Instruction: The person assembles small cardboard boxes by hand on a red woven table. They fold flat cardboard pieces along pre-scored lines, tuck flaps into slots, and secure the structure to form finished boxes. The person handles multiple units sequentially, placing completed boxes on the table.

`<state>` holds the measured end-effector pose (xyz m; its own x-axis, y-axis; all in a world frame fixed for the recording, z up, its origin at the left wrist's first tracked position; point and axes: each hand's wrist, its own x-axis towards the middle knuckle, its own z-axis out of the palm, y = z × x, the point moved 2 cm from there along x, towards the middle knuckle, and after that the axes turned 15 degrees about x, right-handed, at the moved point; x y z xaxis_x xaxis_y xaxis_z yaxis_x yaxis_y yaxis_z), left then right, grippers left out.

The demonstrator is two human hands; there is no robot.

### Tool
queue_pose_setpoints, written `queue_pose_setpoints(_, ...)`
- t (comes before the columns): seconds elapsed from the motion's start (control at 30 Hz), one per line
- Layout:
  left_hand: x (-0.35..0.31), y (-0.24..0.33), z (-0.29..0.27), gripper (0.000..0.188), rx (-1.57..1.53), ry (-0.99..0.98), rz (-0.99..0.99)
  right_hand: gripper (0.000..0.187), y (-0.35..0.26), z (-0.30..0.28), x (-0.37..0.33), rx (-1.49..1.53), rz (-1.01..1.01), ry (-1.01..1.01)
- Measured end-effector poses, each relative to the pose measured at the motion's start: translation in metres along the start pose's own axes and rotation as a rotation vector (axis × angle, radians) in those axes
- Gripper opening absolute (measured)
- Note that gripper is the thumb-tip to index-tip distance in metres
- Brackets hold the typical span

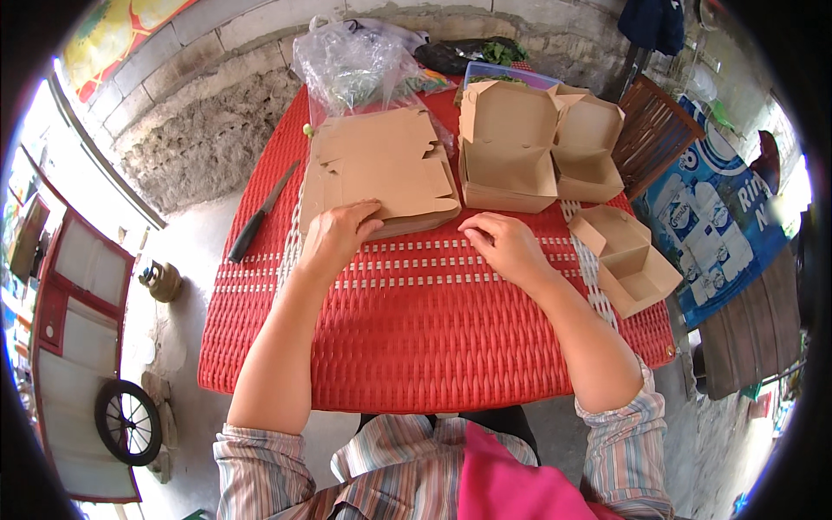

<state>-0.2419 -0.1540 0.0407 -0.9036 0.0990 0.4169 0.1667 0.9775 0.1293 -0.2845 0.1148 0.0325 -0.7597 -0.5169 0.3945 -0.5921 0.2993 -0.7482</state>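
A stack of flat brown cardboard box blanks [381,165] lies on the red woven table [433,347]. My left hand [340,232] rests on its near left corner, fingers stretched over the top sheet and the thumb by the front edge. Right of the stack's near corner, my right hand [504,246] hovers over or rests on the table. Its fingers are curled together, with nothing visible in them. Beyond it stand two folded boxes with raised lids, a larger box [510,173] and a smaller box [589,169]. Another open box [633,269] sits tilted near the right edge.
A black-handled knife [260,217] lies left of the stack. At the back are a clear plastic bag [351,69], a black bag with green leaves [498,54] and a bluish plastic container [511,74]. A wooden chair [654,130] stands close on the right.
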Motion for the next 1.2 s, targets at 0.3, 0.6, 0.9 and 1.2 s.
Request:
queue_pose_setpoints(0.3, 0.003, -0.004, 0.004, 0.025, 0.034, 0.094, 0.121, 0.019, 0.010, 0.000, 0.002, 0.070, -0.009, -0.042)
queue_pose_setpoints(0.6, 0.002, 0.001, 0.000, 0.021, 0.086, 0.150, 0.150, 0.021, 0.010, 0.000, 0.001, 0.095, -0.006, -0.037)
queue_pose_setpoints(0.9, -0.010, 0.024, -0.004, 0.021, 0.149, 0.237, 0.315, 0.041, -0.009, 0.033, 0.016, 0.560, 0.391, -0.086)
queue_pose_setpoints(1.2, -0.027, -0.002, -0.028, 0.021, -0.194, 0.308, -0.057, 0.028, -0.049, 0.045, 0.026, 0.445, 0.107, 0.414)
